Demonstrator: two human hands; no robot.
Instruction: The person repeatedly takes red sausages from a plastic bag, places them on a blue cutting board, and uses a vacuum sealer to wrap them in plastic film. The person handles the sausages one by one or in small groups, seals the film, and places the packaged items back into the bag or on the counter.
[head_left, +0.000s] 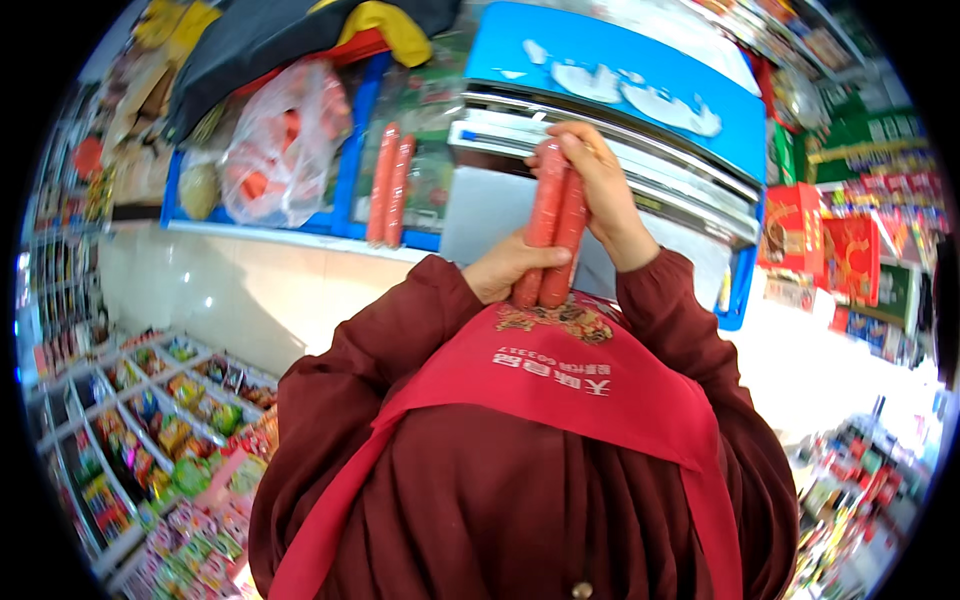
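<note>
1. Bag (285, 145) of red goods lying on the blue freezer (350, 190), left.
2. Two loose sausages (390, 185) resting on the same lid.
3. Left hand (505, 265) closed round the lower ends of two held sausages (552, 235).
4. Right hand (600, 185) gripping their tops, before a second freezer (640, 95).

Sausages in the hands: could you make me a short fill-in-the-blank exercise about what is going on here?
1. Both hands hold ____ red sausages upright.
2. The right hand grips their ____ ends; the left hand grips lower down.
3. Two more sausages lie on the freezer with the ____ frame.
4. The person wears a ____ apron.

Missing words: two; top; blue; red
</note>
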